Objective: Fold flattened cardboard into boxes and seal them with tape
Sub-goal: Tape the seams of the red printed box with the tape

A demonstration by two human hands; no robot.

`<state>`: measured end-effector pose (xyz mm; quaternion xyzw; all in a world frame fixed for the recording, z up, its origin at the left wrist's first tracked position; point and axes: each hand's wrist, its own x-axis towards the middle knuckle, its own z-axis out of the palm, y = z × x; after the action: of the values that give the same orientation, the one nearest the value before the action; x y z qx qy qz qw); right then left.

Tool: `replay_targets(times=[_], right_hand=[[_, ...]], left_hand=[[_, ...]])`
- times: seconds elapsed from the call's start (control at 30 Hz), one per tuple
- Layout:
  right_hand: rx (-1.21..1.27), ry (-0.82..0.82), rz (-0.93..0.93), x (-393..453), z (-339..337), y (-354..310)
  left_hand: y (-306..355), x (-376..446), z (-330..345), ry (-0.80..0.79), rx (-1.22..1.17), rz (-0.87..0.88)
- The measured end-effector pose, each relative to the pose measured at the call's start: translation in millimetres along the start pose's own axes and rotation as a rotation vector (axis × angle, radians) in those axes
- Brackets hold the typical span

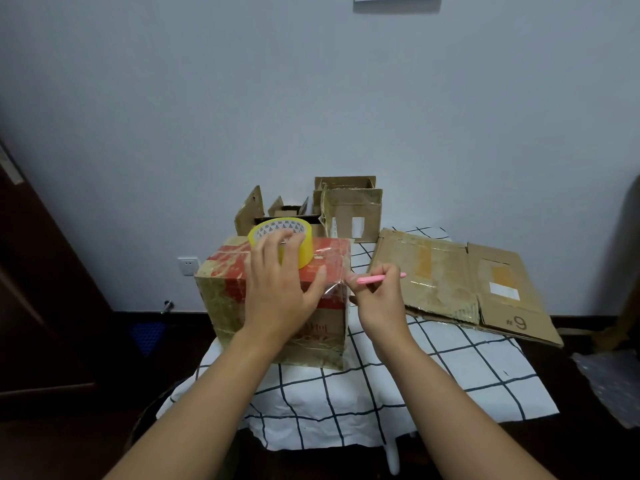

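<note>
The person is at the taping step. A made-up box (277,299) stands on a table with a white cloth (346,393) marked in dark squares. The box is brown and red, with old shiny tape all over it, so it looks worn and a bit crinkly. On top of it sits a round yellow tape roll (282,242). The left hand (277,289) lies over the box top with its fingers curled on the roll, holding it down. A clear strip of tape (332,268) runs from the roll across the top and bends over the right edge of the box. The right hand (377,296) is closed around a thin pink cutter (374,279), with its tip right at the strip. I think the next move is to cut the tape there, and that needs the strip pulled tight and the box kept from sliding. Then the loose end must be pressed flat on the side. To the right lies a flat cardboard sheet (467,289), stiff and brown, waiting to be folded. Behind stand open boxes (349,213) near the wall.
</note>
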<state>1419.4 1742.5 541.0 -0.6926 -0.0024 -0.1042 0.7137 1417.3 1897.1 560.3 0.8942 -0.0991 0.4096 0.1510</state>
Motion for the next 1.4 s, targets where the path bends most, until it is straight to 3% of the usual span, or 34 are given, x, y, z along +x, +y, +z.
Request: replay_targets(times=[0.13,0.27,0.4,0.63,0.9,1.03,1.13,1.23,1.4], right_hand=[[0.035,-0.001,0.020,4,-3,6],[0.072,-0.031,-0.113,3,-6,9],[-0.275,-0.151,-0.431,-1,-15,14],[-0.606,-0.210,-0.610,7,-19,3],[-0.612,-0.261,-0.585,15,-26,3],[-0.495,-0.216,-0.546,17,-26,10],[-0.391,-0.082,-0.558,11,-23,19],[-0.409,0.109,-0.682,-1,-15,27],[-0.468,0.160,-0.671,-14,-1,45]], left_hand=[[8,-19,16,-0.015,-0.064,0.211],[8,-25,25,-0.036,-0.175,0.160],[6,-23,24,-0.041,-0.284,0.093],[-6,-16,28,-0.064,-0.204,0.176],[-10,-13,29,-0.061,-0.197,0.202],[-7,-11,30,-0.056,-0.196,0.194],[-6,-12,30,-0.076,-0.177,0.200],[-4,-13,30,-0.079,-0.146,0.205],[3,-14,31,-0.044,-0.123,0.196]])
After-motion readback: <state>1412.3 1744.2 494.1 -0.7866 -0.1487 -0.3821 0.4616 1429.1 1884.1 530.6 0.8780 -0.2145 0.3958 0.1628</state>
